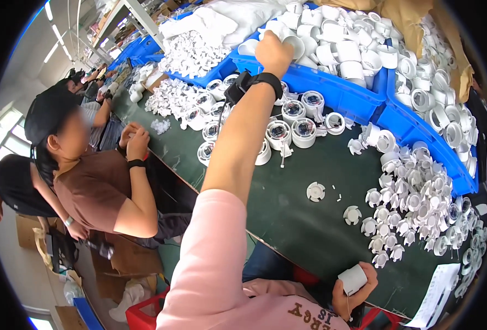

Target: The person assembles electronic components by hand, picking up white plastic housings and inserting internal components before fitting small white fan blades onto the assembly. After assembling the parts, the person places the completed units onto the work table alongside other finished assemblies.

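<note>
A green table [293,231] runs across the view, with a printed sheet of paper [436,289] at its near right edge. Brown paper [405,14] lies bunched at the upper right, and white plastic sheeting [216,25] is heaped at the upper middle. At the left sits a co-worker [98,192] in a brown shirt and black cap [48,113], both hands raised together near the table's edge. Another person [98,115] sits beyond. Cardboard [125,258] and a white bag [131,300] lie low at the left, near red plastic seating [144,313]. Behind are a bright window [18,132] and ceiling lights [58,34].
</note>
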Motion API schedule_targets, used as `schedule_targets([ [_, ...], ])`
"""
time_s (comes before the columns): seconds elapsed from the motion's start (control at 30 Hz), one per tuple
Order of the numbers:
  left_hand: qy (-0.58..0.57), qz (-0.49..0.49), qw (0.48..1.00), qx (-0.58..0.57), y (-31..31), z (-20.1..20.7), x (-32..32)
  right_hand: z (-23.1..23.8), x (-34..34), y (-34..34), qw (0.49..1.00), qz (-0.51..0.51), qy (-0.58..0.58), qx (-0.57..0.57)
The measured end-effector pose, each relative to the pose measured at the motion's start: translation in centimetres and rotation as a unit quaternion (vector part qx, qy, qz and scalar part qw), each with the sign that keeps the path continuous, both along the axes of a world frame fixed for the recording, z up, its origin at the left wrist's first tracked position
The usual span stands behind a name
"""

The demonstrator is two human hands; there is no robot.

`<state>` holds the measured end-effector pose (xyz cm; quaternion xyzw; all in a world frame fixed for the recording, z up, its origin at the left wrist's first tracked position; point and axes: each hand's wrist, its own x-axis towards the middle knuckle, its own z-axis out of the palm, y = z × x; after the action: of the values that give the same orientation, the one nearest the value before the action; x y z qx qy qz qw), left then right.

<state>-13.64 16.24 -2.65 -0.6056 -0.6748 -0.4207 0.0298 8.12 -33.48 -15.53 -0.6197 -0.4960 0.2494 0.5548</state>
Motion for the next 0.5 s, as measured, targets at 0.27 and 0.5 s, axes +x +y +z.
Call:
schedule_targets([
  [0.27,-0.158,-0.414,0.896,0.002,-20.8,2.0,4.3,2.7,-0.3,0.4,1.0,-0.022,0.007,-0.015],
  [0.5,-0.25,-0.465,0.831,-0.176,-36.0,-0.9,4.1,7.8,0.3,0.9,0.968,0.187,-0.091,0.138],
])
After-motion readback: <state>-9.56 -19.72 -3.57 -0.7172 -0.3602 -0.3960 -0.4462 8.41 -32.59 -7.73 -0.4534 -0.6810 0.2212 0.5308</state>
